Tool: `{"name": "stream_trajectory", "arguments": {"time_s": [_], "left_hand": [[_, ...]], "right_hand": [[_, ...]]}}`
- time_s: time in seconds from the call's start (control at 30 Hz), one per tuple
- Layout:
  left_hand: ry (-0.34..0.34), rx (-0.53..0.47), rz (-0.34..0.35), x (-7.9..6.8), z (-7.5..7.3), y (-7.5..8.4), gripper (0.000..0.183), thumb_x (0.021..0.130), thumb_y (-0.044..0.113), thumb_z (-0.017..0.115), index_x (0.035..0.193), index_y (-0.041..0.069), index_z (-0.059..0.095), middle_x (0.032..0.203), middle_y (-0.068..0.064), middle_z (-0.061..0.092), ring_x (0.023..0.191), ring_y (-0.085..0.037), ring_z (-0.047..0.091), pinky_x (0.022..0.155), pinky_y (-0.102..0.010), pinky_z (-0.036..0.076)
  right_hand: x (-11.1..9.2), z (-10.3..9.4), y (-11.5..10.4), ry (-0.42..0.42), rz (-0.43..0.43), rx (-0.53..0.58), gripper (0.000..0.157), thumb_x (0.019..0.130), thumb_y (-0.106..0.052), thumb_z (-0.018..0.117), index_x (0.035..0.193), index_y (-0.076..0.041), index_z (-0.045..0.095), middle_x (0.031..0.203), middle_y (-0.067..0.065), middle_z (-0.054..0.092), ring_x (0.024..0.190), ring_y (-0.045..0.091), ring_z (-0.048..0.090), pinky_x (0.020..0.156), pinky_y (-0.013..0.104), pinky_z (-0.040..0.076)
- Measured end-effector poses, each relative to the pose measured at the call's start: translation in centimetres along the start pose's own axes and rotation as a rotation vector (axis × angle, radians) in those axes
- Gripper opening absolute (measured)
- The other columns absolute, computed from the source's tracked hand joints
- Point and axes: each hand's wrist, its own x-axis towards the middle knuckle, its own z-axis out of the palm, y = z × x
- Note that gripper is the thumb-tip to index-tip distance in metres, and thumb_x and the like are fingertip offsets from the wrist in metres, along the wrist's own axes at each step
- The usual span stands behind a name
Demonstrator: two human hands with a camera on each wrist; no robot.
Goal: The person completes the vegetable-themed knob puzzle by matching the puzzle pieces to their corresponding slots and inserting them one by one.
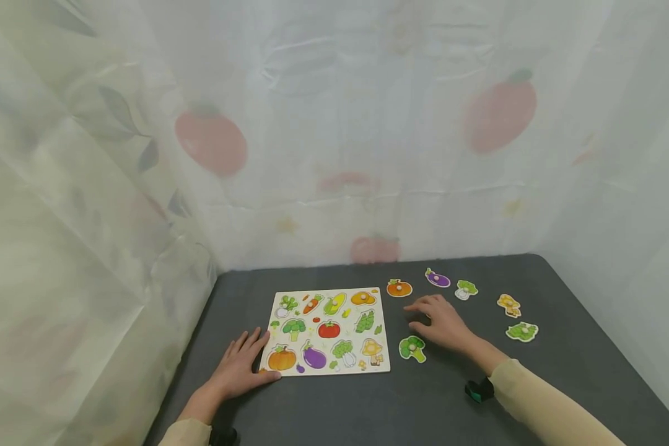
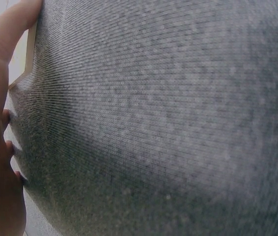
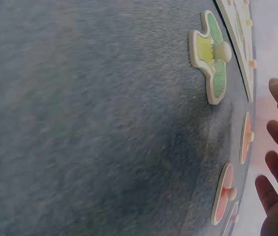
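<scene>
Touching the board [image 1: 347,333] on the table [image 1: 357,409], the left hand [image 1: 240,364] has its fingers straight. The right hand [image 1: 443,323], fingers loose and holding nothing, is near the broccoli piece [image 1: 412,349]. The right wrist view shows a red piece [image 3: 221,199], hard to spot in the head view. The left wrist view cuts off most of the board.

Flat white puzzle board [image 1: 348,332], broccoli piece [image 1: 412,349] alongside
</scene>
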Motion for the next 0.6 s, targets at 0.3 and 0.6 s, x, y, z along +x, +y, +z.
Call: {"name": "stream_trajectory", "arguments": {"time_s": [0.3,0.6], "left_hand": [[0.002,-0.027,0.020,-0.2,-0.2,0.3,0.110,0.078,0.075,0.072,0.161,0.013,0.035,0.165,-0.021,0.026,0.151,-0.051,0.014,0.118,-0.070,0.008],[0.010,-0.027,0.018,-0.2,-0.2,0.2,0.110,0.078,0.075,0.072,0.162,0.014,0.034,0.166,-0.019,0.025,0.152,-0.050,0.014,0.119,-0.070,0.008]], "right_hand": [[-1.6,-0.6,0.0,-0.125,-0.036,0.097,0.034,0.090,-0.026,0.079,0.123,-0.017,0.076,0.121,-0.005,0.063,0.113,0.021,0.058,0.094,0.051,0.051],[-2.5,-0.2,0.2,-0.142,-0.098,0.071,0.021,0.085,-0.030,0.084,0.105,-0.026,0.080,0.110,-0.012,0.063,0.108,0.018,0.055,0.093,0.056,0.044]]}}
